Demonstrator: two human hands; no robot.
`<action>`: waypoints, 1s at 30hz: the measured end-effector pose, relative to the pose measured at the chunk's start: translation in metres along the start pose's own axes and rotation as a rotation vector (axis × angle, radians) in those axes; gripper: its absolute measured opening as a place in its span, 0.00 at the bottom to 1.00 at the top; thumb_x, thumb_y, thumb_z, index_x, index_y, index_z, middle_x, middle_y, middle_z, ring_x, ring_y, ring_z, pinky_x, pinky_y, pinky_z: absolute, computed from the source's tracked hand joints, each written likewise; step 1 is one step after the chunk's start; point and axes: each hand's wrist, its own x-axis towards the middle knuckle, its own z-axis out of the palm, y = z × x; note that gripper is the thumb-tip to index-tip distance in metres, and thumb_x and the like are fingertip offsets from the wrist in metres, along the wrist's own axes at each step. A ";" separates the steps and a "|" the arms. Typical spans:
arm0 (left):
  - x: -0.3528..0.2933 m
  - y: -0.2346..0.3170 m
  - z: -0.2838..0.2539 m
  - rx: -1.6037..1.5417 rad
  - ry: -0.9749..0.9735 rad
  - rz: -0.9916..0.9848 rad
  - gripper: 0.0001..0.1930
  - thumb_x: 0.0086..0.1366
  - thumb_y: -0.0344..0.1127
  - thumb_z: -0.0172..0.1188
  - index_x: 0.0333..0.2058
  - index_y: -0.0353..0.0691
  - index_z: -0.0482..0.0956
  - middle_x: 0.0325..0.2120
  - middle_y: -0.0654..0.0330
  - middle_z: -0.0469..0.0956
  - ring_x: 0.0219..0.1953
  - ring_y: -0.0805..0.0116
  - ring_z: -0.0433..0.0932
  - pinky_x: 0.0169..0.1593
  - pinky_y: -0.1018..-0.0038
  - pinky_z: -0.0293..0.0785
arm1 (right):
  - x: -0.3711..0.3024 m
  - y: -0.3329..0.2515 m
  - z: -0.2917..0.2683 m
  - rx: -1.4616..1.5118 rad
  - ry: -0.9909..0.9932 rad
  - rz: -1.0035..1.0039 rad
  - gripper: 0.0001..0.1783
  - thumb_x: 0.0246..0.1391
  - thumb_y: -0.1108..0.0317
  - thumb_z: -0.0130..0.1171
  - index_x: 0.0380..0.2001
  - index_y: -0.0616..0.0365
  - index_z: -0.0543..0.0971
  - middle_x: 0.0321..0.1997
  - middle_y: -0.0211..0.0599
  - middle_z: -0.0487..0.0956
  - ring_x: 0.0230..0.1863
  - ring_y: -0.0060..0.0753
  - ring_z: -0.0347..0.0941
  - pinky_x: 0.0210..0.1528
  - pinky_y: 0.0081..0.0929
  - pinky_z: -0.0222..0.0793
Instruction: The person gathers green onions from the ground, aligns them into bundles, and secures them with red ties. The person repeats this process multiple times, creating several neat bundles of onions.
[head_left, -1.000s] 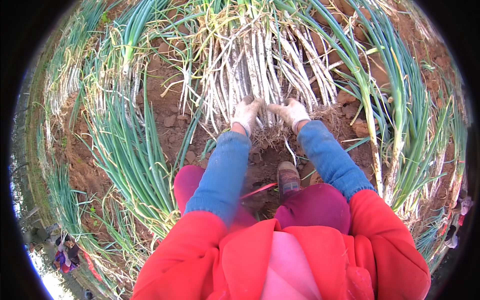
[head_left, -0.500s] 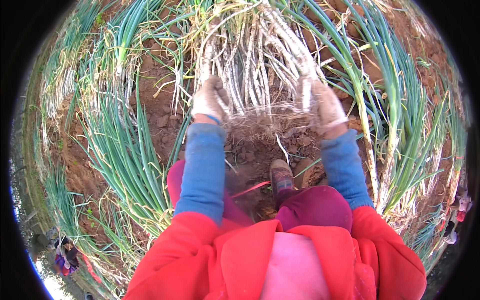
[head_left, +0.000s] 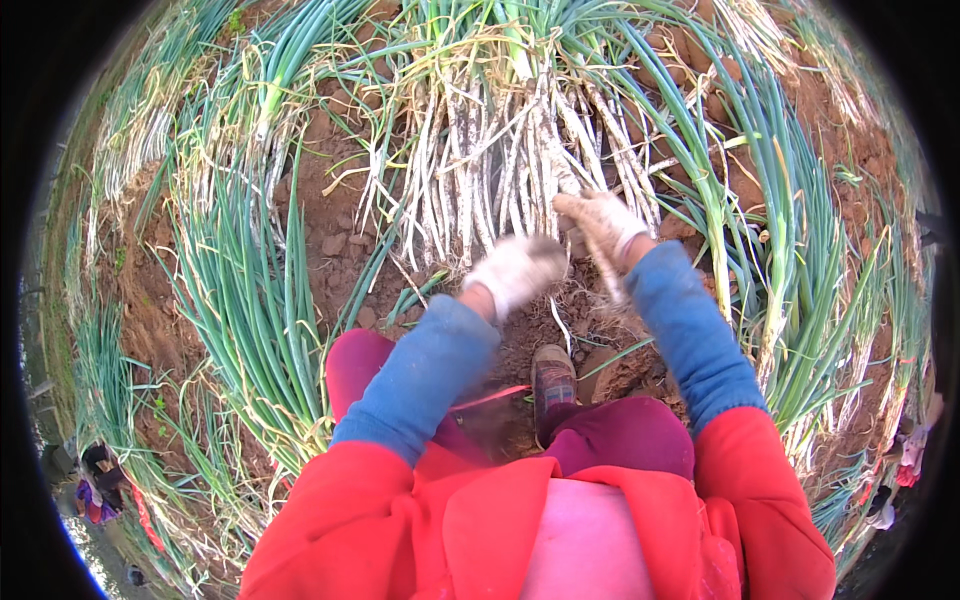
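A large bunch of green onions [head_left: 480, 170] lies in front of me, white stalks toward me and green leaves pointing away. My right hand [head_left: 605, 225], in a dirty pale glove, is closed around a white green onion stalk [head_left: 603, 268] at the right part of the bunch; its root end sticks out below the hand. My left hand [head_left: 515, 275], also gloved, is just below the root ends, near the middle. Motion smears its fingers, so their closing and anything in them cannot be made out.
More green onions lie in heaps at the left [head_left: 245, 300] and the right [head_left: 780, 220]. Brown clods of soil [head_left: 625, 360] cover the ground between them. My shoe [head_left: 553, 380] stands below my hands, near a red strip [head_left: 490, 397]. Dark and coloured items sit at the far lower left.
My left hand has come away from the left side of the bunch and moved right and down. The right hand has shifted slightly left. Both hands are closer together, and the bunch lies lower in view.
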 end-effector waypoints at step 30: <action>0.078 -0.135 -0.061 -0.726 0.770 -0.452 0.25 0.65 0.45 0.64 0.55 0.33 0.82 0.44 0.44 0.86 0.39 0.55 0.85 0.46 0.64 0.82 | -0.481 -0.044 -0.245 -1.623 1.428 -0.463 0.18 0.68 0.56 0.62 0.52 0.58 0.81 0.41 0.47 0.87 0.34 0.38 0.84 0.36 0.36 0.80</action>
